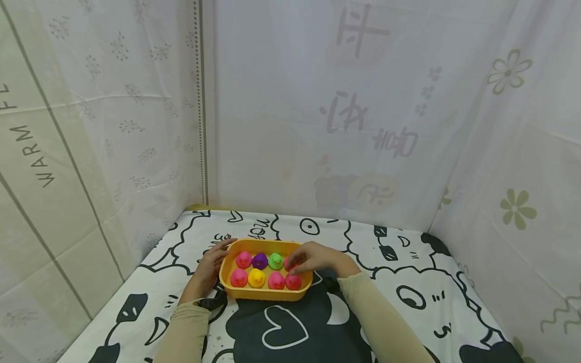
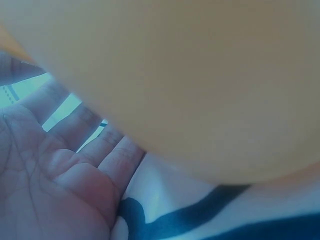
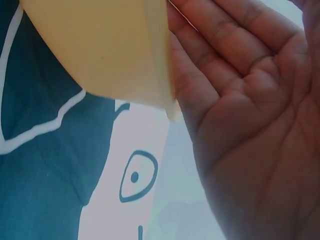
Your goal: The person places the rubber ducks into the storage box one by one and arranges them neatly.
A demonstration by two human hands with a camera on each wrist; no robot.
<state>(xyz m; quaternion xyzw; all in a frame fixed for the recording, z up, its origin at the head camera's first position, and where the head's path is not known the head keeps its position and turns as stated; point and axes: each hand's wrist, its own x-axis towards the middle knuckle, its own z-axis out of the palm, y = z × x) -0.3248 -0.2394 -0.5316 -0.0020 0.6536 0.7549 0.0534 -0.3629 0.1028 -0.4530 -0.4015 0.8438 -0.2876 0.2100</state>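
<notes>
A yellow-orange plastic tray (image 1: pixel 268 294) holds several small toy ducks in two rows. In its back row are a pink duck (image 1: pixel 243 259), a purple duck (image 1: pixel 259 260) and a green duck (image 1: pixel 276 261). At that row's right end, another pink duck (image 1: pixel 286 263) is partly hidden by my right hand (image 1: pixel 317 258), whose thumb and fingers pinch it. The front row has a yellow duck (image 1: pixel 256 278) among pink ones. My left hand (image 1: pixel 213 264) rests against the tray's left side, its fingers (image 2: pixel 75 125) mostly straight along the outer wall.
A white cloth with black cartoon prints (image 1: pixel 399 272) covers the table. Pale patterned curtains (image 1: pixel 317 126) enclose it at the back and both sides. A dark band (image 1: pixel 213 301) circles the left wrist.
</notes>
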